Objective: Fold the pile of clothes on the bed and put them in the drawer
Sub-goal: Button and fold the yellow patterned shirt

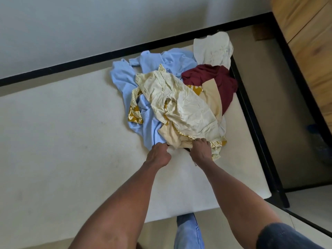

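Note:
A pile of clothes [179,97] lies on the white mattress [71,141], toward its right end. On top is a crumpled cream garment [181,105]; under it lie a light blue shirt [124,78], a maroon garment [215,78], a mustard patterned cloth [134,114] and a white piece [212,49]. My left hand [159,154] grips the near edge of the pile with curled fingers, where a dark edge of cloth shows. My right hand [200,150] pinches a beige garment [172,135] at the pile's near edge, a hand's width to the right.
The black bed frame [251,112] runs along the mattress's right side and far edge. A wooden cabinet [309,42] stands at the upper right beyond a strip of floor. A grey wall is behind the bed. My jeans leg [188,230] shows below the mattress edge.

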{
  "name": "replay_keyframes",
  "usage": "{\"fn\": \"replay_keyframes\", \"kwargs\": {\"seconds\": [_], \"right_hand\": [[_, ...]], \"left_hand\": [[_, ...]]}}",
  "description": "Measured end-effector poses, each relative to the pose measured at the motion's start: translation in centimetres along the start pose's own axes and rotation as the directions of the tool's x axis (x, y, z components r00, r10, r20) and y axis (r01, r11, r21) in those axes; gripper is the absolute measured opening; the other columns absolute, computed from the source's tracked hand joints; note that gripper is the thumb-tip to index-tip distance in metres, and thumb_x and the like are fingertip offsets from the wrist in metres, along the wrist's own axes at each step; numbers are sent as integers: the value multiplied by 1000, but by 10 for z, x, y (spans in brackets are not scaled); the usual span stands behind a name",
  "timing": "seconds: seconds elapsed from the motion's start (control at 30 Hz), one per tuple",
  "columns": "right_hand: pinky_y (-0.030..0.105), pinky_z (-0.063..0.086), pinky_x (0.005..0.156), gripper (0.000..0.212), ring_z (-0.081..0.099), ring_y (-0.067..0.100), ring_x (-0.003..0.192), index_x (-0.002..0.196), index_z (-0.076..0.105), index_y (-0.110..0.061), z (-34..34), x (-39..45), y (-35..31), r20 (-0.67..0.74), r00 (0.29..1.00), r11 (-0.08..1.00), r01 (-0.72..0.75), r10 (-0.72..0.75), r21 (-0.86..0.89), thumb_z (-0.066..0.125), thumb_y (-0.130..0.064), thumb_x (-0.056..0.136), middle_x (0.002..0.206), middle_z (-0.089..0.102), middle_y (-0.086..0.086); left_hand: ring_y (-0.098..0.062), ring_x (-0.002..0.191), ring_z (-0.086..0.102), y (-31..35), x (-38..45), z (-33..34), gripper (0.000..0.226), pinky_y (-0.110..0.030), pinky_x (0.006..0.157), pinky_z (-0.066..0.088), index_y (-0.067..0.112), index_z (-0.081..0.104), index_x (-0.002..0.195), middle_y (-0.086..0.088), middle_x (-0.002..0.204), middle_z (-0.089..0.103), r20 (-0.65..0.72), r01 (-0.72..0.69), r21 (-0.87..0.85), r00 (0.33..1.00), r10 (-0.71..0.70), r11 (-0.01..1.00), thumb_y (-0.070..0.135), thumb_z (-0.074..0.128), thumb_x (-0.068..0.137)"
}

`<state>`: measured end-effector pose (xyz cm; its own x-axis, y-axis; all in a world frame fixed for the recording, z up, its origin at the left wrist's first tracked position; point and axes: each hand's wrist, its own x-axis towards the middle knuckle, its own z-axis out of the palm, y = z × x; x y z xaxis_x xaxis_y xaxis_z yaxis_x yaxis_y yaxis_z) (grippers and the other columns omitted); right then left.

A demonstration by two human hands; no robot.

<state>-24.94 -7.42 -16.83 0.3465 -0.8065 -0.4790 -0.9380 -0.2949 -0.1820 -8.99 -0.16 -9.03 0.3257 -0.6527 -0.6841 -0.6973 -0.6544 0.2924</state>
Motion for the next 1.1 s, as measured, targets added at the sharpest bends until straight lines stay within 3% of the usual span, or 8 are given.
{"fn": "replay_keyframes", "kwargs": {"seconds": [0.1, 0.2, 0.33, 0.53, 0.67, 0.8, 0.97, 1.1], "right_hand": [[35, 50, 71, 18, 63, 31, 83, 80, 68, -3, -42, -15, -3, -54, 963, 869, -214, 265, 447, 49, -1, 81, 82, 67, 12], [28, 37, 54, 13, 48, 22, 66, 71, 50, -7, -92, -31, -14, 143, 872, 396, -352, 469, 848, 46, 2, 80, 70, 50, 4], [39, 56, 84, 14, 65, 27, 87, 99, 57, -3, -167, -66, -56, 493, 864, 347, -496, 105, 796, 63, -12, 90, 98, 65, 15], [29, 55, 62, 9, 66, 15, 62, 104, 65, -13, -311, -200, -160, 169, 937, 215, -104, -307, 971, 58, -15, 98, 78, 70, 8], [20, 51, 46, 22, 57, 8, 45, 105, 64, -17, -363, -278, -204, -154, 968, -147, 127, -197, 981, 45, -7, 102, 56, 57, 0], [32, 60, 68, 20, 67, 18, 63, 88, 64, -3, -389, -352, -244, -209, 955, -277, 147, -210, 950, 47, -6, 99, 68, 69, 8], [28, 58, 53, 14, 67, 22, 59, 83, 62, 4, -399, -413, -286, -303, 941, -201, 271, -152, 941, 52, 6, 93, 67, 66, 14], [28, 47, 45, 26, 59, 19, 43, 68, 64, -7, -403, -436, -299, -473, 881, 378, 436, 5, 817, 72, -22, 87, 52, 61, 7]], "left_hand": [[-29, 102, 60, 6, -23, -15, 22, -37, 81, 52, 6, 63, 103, -11, 107, 64, -13, 10, -78, 1000, -11, 997, 8, 51, 85], [-26, 93, 63, 10, -52, -27, 26, -33, 72, 52, 7, 64, 109, -9, 106, 66, 18, 19, -219, 1000, -16, 976, 9, 58, 83], [-20, 112, 60, 7, -95, -42, 75, -28, 85, 50, 15, 55, 134, -2, 128, 62, 24, -74, -419, 995, 92, 905, 32, 86, 69], [-25, 116, 60, -8, -204, -117, 47, -23, 83, 39, 12, 63, 122, -3, 119, 66, -348, -325, -494, 924, 159, 807, 32, 75, 81], [-33, 103, 66, -45, -287, -188, 31, -31, 74, 49, 13, 64, 122, -14, 114, 68, -539, -481, -560, 830, 144, 675, 8, 52, 94], [1, 86, 65, -93, -371, -248, 20, -16, 70, 47, 25, 72, 102, 8, 91, 72, -771, -727, -446, 608, 188, 522, 17, 56, 94], [-16, 87, 59, -133, -440, -298, 29, -30, 70, 36, 10, 73, 95, 2, 92, 69, -912, -722, -256, 400, 87, 643, 23, 47, 98], [-31, 86, 65, -154, -469, -322, 34, -30, 65, 39, 10, 73, 95, -11, 91, 73, -904, -715, -243, 411, 113, 656, 27, 45, 103]]}}
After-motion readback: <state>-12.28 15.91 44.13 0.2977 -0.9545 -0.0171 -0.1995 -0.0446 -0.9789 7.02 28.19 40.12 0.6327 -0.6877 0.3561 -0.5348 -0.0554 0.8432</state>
